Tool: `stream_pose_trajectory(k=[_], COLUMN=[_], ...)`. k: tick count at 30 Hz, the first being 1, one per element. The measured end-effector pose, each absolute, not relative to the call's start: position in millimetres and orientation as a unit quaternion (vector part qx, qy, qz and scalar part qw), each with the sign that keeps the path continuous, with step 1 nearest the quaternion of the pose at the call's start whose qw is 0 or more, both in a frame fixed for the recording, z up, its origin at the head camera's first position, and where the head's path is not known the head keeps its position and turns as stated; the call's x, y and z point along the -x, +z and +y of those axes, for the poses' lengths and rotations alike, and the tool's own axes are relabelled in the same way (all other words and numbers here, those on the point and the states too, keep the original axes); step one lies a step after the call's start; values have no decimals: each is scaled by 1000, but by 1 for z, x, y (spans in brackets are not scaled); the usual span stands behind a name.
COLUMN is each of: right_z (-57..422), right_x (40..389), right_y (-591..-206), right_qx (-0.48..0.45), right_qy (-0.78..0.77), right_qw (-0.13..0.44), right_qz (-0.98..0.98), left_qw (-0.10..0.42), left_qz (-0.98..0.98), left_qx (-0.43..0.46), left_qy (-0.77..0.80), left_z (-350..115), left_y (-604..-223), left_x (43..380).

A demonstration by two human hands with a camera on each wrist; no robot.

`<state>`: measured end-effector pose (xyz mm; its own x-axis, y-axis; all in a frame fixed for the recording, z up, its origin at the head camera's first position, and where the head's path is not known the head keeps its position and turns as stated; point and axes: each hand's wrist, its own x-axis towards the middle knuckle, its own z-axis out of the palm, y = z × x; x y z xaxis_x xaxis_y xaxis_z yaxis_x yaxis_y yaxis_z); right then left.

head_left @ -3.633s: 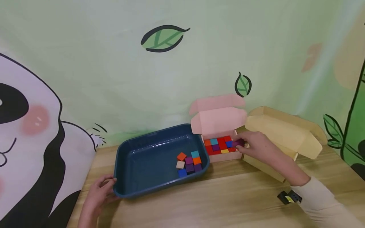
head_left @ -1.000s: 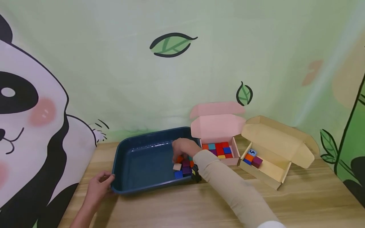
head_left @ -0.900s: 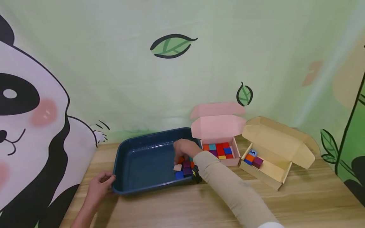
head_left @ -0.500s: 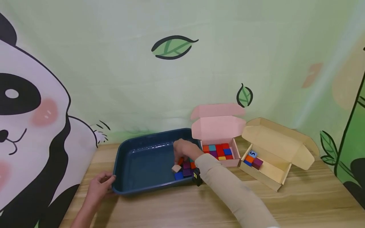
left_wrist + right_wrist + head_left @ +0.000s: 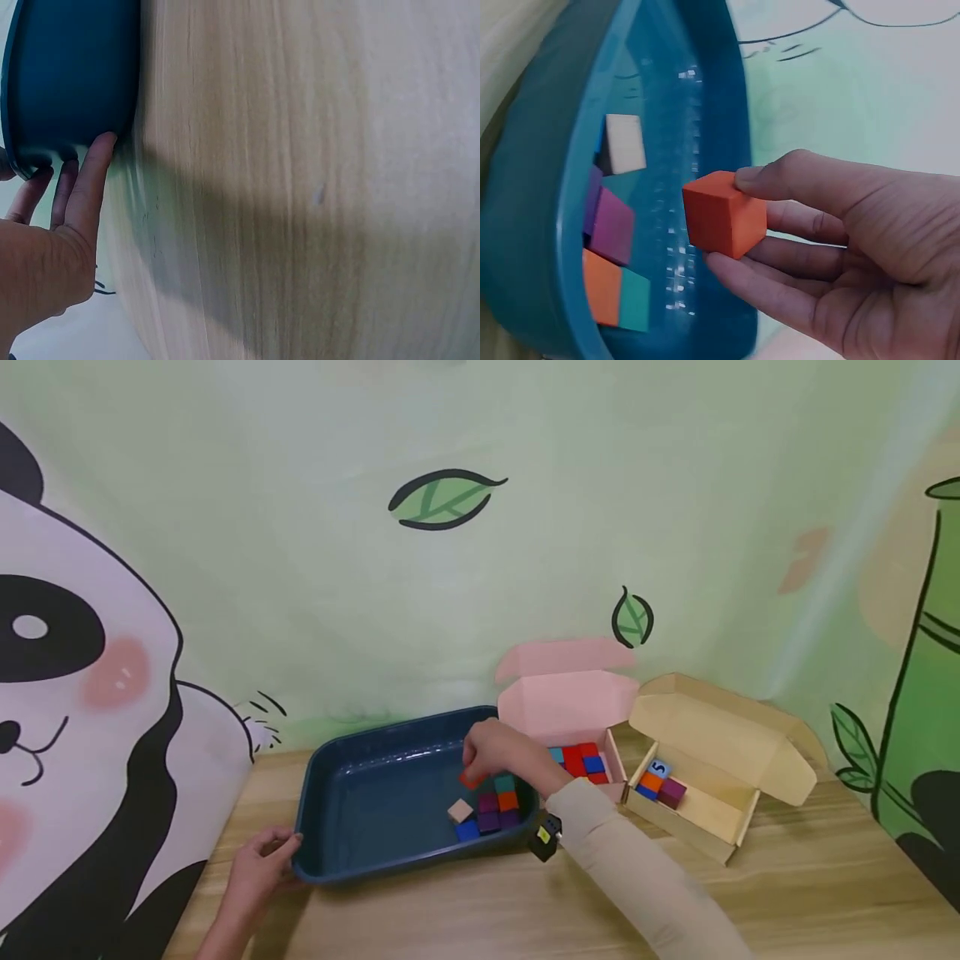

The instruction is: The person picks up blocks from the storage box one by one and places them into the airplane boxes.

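My right hand (image 5: pixel 498 752) pinches an orange wooden cube (image 5: pixel 724 214) between thumb and fingers, above the right half of a dark blue tray (image 5: pixel 360 868). Below it in the tray lie a pale cube (image 5: pixel 461 812), a blue cube (image 5: pixel 467 832), a teal cube (image 5: pixel 505 784), another orange cube (image 5: pixel 508 801) and several purple cubes (image 5: pixel 488 822). My left hand (image 5: pixel 257 867) is at the tray's left front corner. In the left wrist view its fairly straight fingers (image 5: pixel 90 180) touch the tray's outer wall just under the rim.
A pink box (image 5: pixel 567 702) with its lid up stands right of the tray, holding several coloured cubes, partly hidden by my right wrist. Further right, an open tan box (image 5: pixel 720 797) holds several cubes, one marked 5. Behind stands a printed backdrop (image 5: pixel 337 568).
My right hand first leaves a purple cube in the tan box and reaches into the tray. It now lifts an orange cube from the group; the pale cube has turned. My left hand stays put.
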<state>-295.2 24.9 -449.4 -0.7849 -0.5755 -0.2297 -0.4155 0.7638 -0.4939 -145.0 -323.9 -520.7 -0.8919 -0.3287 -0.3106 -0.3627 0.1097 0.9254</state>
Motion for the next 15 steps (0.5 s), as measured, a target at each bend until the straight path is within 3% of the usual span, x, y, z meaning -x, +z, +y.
stream_pose_trajectory(k=[15], right_z=[48], right_x=[269], right_y=[-431], right_qx=[313], right_qy=[-327], right_qw=[98], right_qz=[886], left_qw=[2], left_qz=[739], left_qx=[233], left_qy=[632], left_z=[-325], left_y=[-526], left_x=[143])
